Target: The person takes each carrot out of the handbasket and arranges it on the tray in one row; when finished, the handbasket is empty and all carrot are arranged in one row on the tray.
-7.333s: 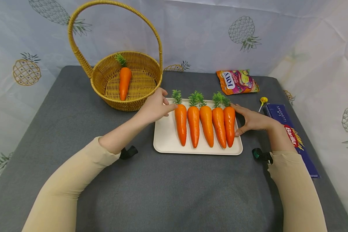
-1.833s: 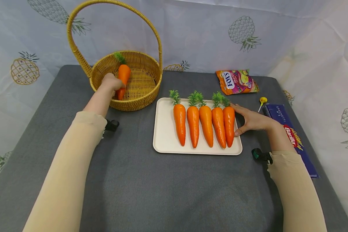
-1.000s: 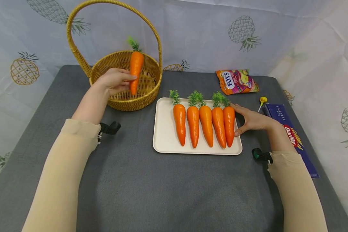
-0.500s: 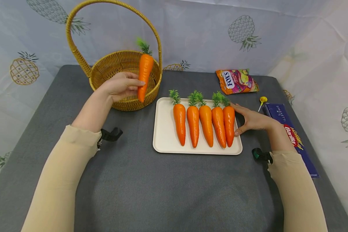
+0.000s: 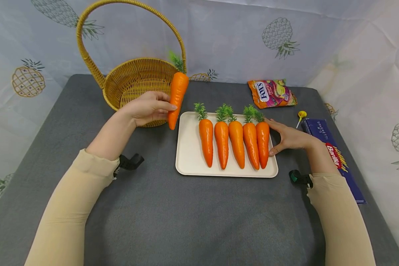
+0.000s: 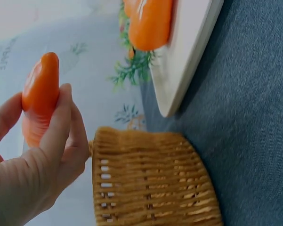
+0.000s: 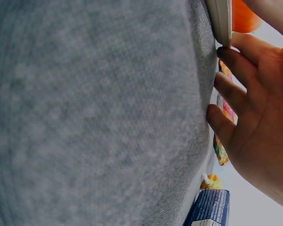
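Observation:
Between thumb and fingers, my left hand (image 5: pixel 149 108) pinches a carrot (image 5: pixel 178 96) with a green top, held tilted in the air. It hangs between the wicker basket (image 5: pixel 119 87) and the left end of the cream tray (image 5: pixel 186 168). The left wrist view shows the same carrot (image 6: pixel 42 94) above the basket's side (image 6: pixel 146 179). Several carrots (image 5: pixel 237 144) lie side by side on the tray, tops pointing away. My right hand (image 5: pixel 290 138) rests at the tray's right edge with its fingers spread; in the right wrist view, fingertips (image 7: pixel 224 52) meet the tray's side.
An orange Fox's candy bag (image 5: pixel 272 94) lies behind the tray. To the right are a yellow lollipop (image 5: pixel 301 115) and a blue Barilla spaghetti box (image 5: pixel 332 155), partly behind the right forearm. The basket's tall handle (image 5: pixel 129 3) arches up at the back left.
My left hand reached into the basket, took the carrot by its lower part, lifted it out and carried it right, toward the tray. The right hand stays in place.

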`<action>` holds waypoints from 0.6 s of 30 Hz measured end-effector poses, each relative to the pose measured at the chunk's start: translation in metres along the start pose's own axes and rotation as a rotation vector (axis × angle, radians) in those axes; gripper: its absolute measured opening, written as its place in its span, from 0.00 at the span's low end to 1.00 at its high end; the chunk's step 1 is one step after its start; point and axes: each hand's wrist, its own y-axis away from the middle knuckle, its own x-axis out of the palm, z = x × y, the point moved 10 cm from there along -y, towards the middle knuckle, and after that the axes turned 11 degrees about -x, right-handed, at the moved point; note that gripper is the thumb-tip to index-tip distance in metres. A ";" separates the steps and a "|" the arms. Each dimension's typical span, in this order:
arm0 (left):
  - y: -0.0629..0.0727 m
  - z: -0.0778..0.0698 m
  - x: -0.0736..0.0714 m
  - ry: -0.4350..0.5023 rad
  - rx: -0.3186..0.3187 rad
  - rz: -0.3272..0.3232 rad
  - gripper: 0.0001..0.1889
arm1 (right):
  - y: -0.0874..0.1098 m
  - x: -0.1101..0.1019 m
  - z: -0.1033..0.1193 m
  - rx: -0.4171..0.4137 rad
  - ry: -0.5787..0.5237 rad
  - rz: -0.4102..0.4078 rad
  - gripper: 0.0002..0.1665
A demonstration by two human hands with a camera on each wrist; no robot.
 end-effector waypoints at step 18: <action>-0.006 0.019 0.039 -0.035 -0.028 0.113 0.26 | 0.001 0.000 -0.002 0.000 -0.004 0.003 0.71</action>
